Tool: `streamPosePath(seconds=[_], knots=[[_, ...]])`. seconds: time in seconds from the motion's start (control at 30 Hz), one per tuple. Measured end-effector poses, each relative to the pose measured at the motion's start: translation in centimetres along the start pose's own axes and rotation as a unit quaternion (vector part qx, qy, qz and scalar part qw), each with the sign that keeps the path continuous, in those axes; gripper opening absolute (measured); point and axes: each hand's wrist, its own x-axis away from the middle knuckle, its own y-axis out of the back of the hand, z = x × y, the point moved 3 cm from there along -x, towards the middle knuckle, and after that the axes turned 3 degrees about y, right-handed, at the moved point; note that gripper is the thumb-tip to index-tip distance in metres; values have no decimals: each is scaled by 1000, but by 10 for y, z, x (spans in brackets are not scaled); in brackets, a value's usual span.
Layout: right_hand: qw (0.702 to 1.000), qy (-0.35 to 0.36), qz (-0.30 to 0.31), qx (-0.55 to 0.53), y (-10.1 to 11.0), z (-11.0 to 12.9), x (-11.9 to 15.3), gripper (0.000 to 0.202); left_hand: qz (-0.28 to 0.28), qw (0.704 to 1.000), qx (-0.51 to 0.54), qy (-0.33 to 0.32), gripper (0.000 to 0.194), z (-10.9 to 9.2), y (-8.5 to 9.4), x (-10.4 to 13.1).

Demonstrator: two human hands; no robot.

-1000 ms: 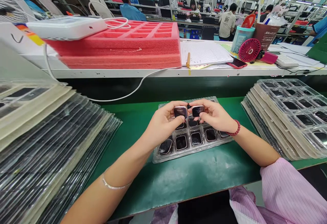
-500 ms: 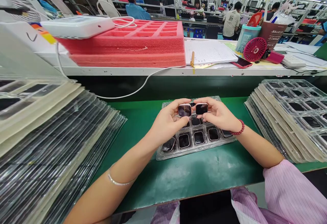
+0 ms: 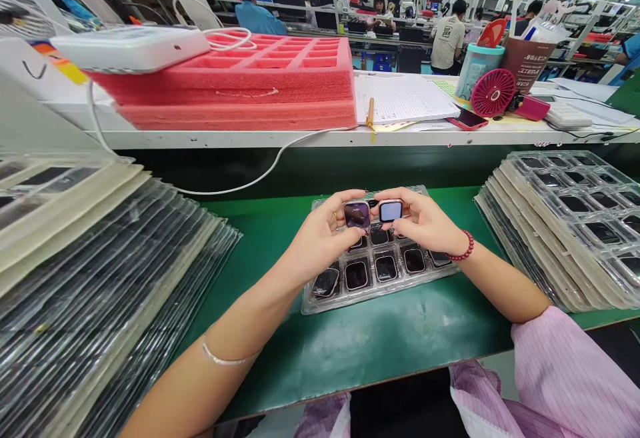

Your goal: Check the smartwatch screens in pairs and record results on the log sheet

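Over a clear plastic tray (image 3: 380, 291), my left hand (image 3: 327, 235) pinches a dark-faced watch case (image 3: 357, 215) between thumb and fingers. Close beside it, my right hand (image 3: 423, 221) grips a second watch case (image 3: 391, 211), whose face looks pale and bright. The two watches are side by side with a small gap between them. Several dark square watch faces sit in the tray's pockets; the one at the front left (image 3: 326, 283) lies tilted. My hands hide part of the tray's back rows.
Stacked trays stand at the left (image 3: 125, 278) and right (image 3: 565, 225) of the green table (image 3: 400, 351). A white shelf (image 3: 300, 139) behind holds red foam (image 3: 235, 101), papers (image 3: 405, 98) and a pink fan (image 3: 493, 93). A white cable (image 3: 250, 187) hangs below it. People sit farther back.
The watch face in my right hand has turned from dark to pale and bright. The whole view has shifted slightly. Both hands still hold their watches.
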Motion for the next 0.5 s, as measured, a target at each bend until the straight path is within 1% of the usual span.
streamPosePath(seconds=[0.23, 0.4, 0.5], knots=[[998, -42, 8, -36, 4, -1, -2, 54, -2, 1000, 0, 3, 54, -3, -2, 2], [997, -55, 10, -43, 3, -1, -1, 53, -12, 1000, 25, -6, 36, 0, -3, 1], [998, -53, 8, -38, 3, 0, -1, 52, -19, 999, 14, -28, 40, 1, -3, 1]])
